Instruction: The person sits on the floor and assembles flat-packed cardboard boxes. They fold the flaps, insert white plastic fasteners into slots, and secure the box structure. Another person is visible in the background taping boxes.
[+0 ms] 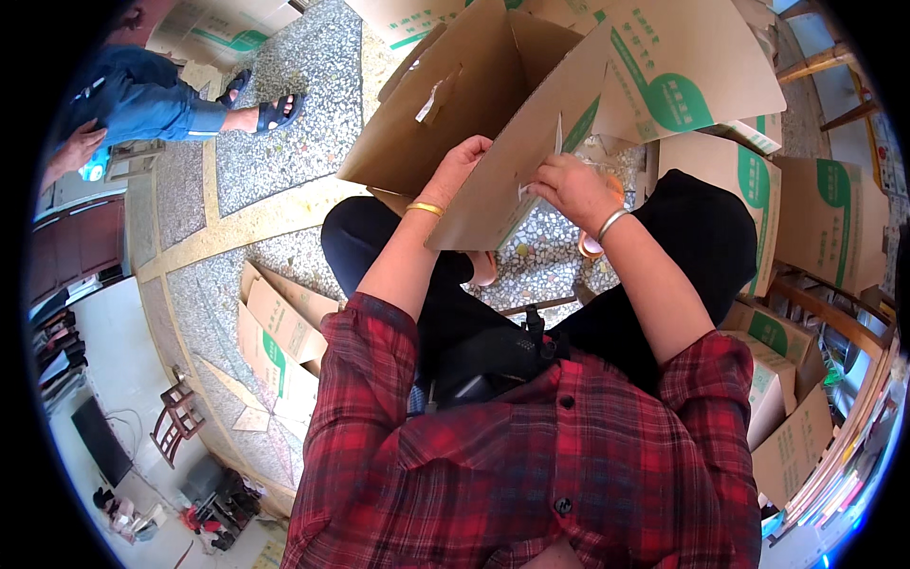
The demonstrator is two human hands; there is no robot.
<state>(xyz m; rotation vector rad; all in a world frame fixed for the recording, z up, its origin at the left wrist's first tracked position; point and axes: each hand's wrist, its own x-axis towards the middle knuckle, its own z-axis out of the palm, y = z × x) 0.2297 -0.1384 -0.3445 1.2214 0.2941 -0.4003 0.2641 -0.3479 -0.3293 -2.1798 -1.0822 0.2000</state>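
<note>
An open brown cardboard box (464, 71) with green print stands between my knees, its flaps raised. My left hand (460, 173), with a gold bangle at the wrist, reaches in behind the near cardboard panel (488, 190); its fingertips are hidden there. On the outer side of that panel is my right hand (576, 192), a silver bangle at its wrist. Its fingers are pinched together on a thin white strip (558, 133) at a slot in the cardboard. Another white piece (427, 104) shows on the box's opposite inner wall, at a torn-looking slot.
Flattened cardboard (280, 332) lies on the speckled floor at my left. More printed cartons (825, 218) stand at my right, beside wooden furniture (820, 64). At the upper left another person's sandaled foot (275, 114) rests on the floor.
</note>
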